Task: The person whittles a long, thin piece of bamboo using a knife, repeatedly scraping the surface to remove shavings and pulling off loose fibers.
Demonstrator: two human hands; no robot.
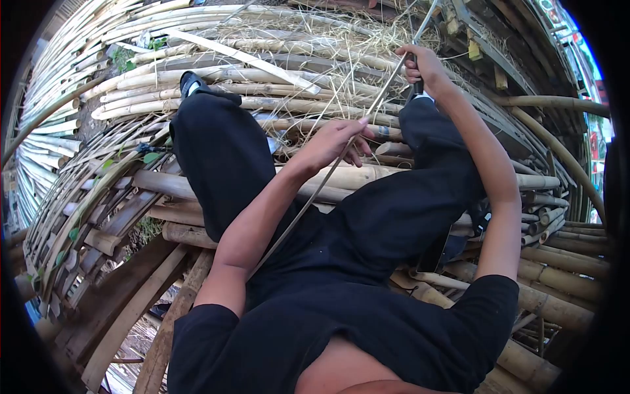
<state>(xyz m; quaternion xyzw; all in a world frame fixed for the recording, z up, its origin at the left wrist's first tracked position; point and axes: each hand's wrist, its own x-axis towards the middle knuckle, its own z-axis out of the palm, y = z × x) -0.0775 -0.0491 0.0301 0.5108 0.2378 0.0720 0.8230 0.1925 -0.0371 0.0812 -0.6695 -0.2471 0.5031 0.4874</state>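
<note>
A long thin bamboo strip (317,190) runs slantwise from beside my waist, between my legs and up past both hands. My left hand (336,142) is closed around the strip near its middle, thumb on top and the other fingers curled loosely. Farther along, my right hand (428,69) is wrapped around the black handle (418,85) of what looks like a knife, with the strip passing against its fingers. The blade cannot be made out.
Stacked bamboo poles (275,104) lie beneath and before me, strewn with pale shavings (348,65). A wide, flat bamboo slat (243,58) rests on top. Split bamboo pieces (85,203) are heaped at left; cut poles (564,262) lie at right. Curved poles (564,151) stick out at the right.
</note>
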